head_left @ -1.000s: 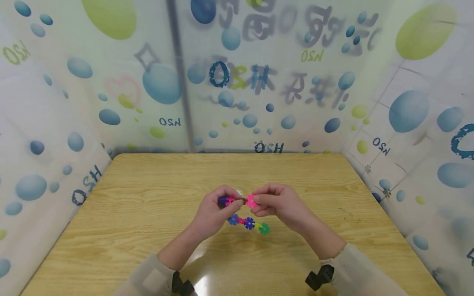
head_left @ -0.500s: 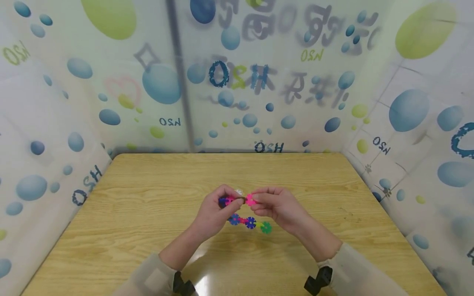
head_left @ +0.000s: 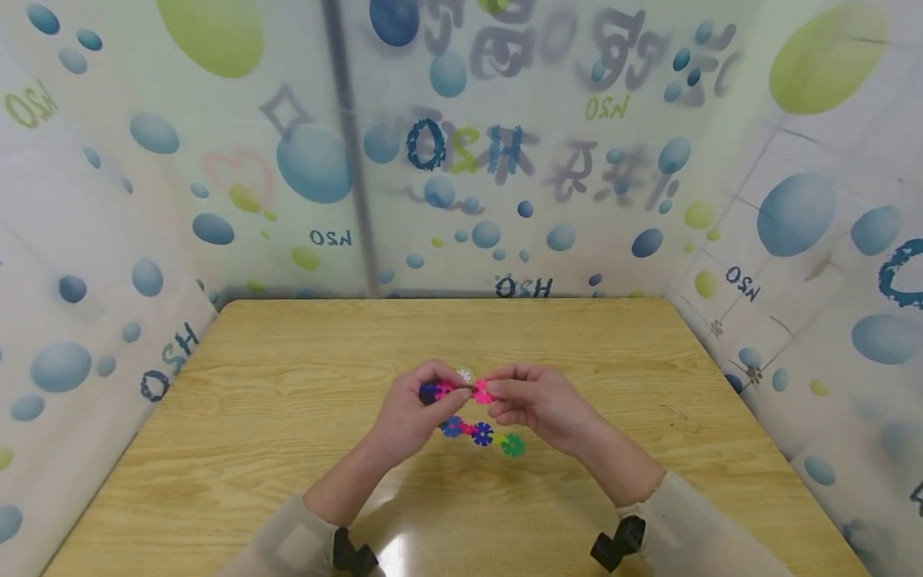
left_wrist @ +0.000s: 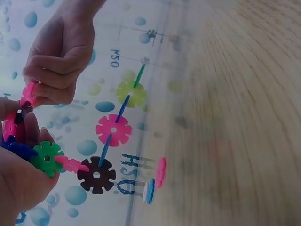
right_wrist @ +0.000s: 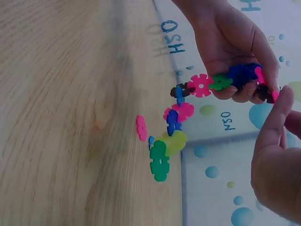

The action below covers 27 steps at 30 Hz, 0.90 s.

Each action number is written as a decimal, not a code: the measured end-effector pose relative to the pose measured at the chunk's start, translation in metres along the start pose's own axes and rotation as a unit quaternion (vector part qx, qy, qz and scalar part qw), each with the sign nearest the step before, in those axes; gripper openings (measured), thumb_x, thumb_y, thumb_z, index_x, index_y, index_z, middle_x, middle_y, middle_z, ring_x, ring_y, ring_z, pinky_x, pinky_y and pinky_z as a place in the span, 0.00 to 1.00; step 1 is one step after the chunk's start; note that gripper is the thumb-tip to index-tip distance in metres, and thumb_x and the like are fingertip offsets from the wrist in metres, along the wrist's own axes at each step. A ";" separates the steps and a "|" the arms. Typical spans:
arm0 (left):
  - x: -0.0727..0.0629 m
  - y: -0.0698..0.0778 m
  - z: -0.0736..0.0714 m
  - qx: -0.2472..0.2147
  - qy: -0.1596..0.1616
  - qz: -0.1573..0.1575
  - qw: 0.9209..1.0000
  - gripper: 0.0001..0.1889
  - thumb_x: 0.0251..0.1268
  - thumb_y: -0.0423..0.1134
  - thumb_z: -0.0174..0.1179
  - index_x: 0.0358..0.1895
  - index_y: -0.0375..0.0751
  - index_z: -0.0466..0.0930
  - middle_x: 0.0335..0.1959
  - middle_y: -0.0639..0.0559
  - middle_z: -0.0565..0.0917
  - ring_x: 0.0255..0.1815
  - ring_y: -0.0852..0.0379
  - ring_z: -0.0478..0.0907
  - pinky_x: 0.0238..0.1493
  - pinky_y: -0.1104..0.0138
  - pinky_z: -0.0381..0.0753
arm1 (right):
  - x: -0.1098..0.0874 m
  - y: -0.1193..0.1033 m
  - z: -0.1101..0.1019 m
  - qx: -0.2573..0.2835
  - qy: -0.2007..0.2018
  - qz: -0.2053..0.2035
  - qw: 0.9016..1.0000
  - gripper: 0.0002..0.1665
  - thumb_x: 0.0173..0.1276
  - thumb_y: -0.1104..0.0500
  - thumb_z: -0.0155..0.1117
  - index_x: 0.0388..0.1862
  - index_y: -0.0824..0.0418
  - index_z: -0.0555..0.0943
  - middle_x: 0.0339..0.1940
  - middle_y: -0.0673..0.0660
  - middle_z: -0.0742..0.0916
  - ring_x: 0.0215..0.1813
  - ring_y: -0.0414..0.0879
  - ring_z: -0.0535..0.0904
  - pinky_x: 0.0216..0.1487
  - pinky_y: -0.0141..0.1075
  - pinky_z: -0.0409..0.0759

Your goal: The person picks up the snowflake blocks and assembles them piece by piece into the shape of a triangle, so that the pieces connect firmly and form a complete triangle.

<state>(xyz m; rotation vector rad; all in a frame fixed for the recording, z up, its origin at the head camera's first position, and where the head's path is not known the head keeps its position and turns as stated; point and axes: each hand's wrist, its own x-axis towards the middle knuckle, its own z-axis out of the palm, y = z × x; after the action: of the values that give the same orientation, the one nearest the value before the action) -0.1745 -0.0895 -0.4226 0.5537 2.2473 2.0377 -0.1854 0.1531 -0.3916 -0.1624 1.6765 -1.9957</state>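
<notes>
My left hand (head_left: pixel 414 410) grips a chain of notched plastic snowflake discs linked edge to edge. From it hang a green disc (left_wrist: pixel 47 158), a pink one (right_wrist: pixel 201 85), a black one (left_wrist: pixel 96 175), then pink, blue, yellow-green and green discs. At the upper end a dark disc (left_wrist: pixel 21 114) shows between the left fingers and thumb. My right hand (head_left: pixel 544 405) pinches a bright pink snowflake disc (head_left: pixel 483 391), which meets that dark disc at its edge. Fingers hide part of both discs. The chain's free end, a green disc (head_left: pixel 513 445), dangles below the hands.
On the wooden table (head_left: pixel 288 353) beyond the hands lie a few loose discs: a white one (head_left: pixel 465 375), a pink one (left_wrist: pixel 161 172) and a blue one (left_wrist: pixel 150 191). Patterned curtain walls (head_left: pixel 461 216) enclose the table's back and sides.
Both hands have stayed nearly in place, the right one shifting slightly left with the pink disc. The hanging chain swung a little right, then back left.
</notes>
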 end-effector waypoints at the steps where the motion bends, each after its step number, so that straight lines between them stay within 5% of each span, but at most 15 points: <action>1: 0.000 0.000 -0.001 -0.003 0.003 -0.006 1.000 0.06 0.78 0.39 0.69 0.50 0.43 0.86 0.40 0.51 0.85 0.32 0.59 0.76 0.31 0.70 0.78 | 0.001 0.000 -0.001 -0.009 -0.003 0.001 1.000 0.12 0.83 0.60 0.66 0.58 0.66 0.84 0.41 0.52 0.93 0.37 0.39 0.91 0.44 0.29 0.90; 10: -0.001 -0.001 -0.012 -0.004 0.032 -0.057 0.998 0.09 0.78 0.44 0.70 0.51 0.45 0.88 0.48 0.49 0.89 0.44 0.51 0.87 0.36 0.62 0.88 | 0.019 0.006 -0.022 -0.095 0.036 0.005 0.995 0.12 0.84 0.52 0.65 0.55 0.58 0.87 0.38 0.46 0.88 0.38 0.42 0.85 0.40 0.31 0.83; 16: -0.001 0.001 -0.019 0.000 0.037 -0.072 0.997 0.11 0.78 0.47 0.71 0.51 0.46 0.87 0.49 0.47 0.88 0.45 0.45 0.83 0.38 0.62 0.88 | 0.041 0.020 -0.042 -0.152 0.058 0.010 0.987 0.17 0.84 0.52 0.65 0.60 0.63 0.86 0.48 0.56 0.89 0.43 0.45 0.85 0.48 0.37 0.85; 21: -0.002 0.002 -0.021 0.004 0.041 -0.080 0.996 0.11 0.77 0.47 0.71 0.51 0.45 0.87 0.49 0.47 0.87 0.47 0.41 0.82 0.38 0.62 0.87 | 0.066 0.030 -0.050 -0.239 0.053 0.010 0.969 0.24 0.82 0.48 0.68 0.65 0.63 0.85 0.58 0.61 0.89 0.51 0.48 0.85 0.53 0.40 0.85; 27: -0.004 0.002 -0.021 0.004 0.037 -0.079 0.996 0.12 0.77 0.47 0.71 0.52 0.45 0.87 0.49 0.47 0.88 0.45 0.49 0.83 0.38 0.63 0.87 | 0.096 0.036 -0.057 -0.320 0.049 -0.002 0.946 0.16 0.82 0.48 0.67 0.61 0.52 0.88 0.54 0.56 0.89 0.50 0.51 0.81 0.50 0.39 0.81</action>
<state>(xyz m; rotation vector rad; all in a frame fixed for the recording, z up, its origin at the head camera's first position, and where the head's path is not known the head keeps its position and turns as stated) -0.1767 -0.1106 -0.4191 0.2953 2.2612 2.0040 -0.2795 0.1558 -0.4606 -0.2963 2.3385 -1.4072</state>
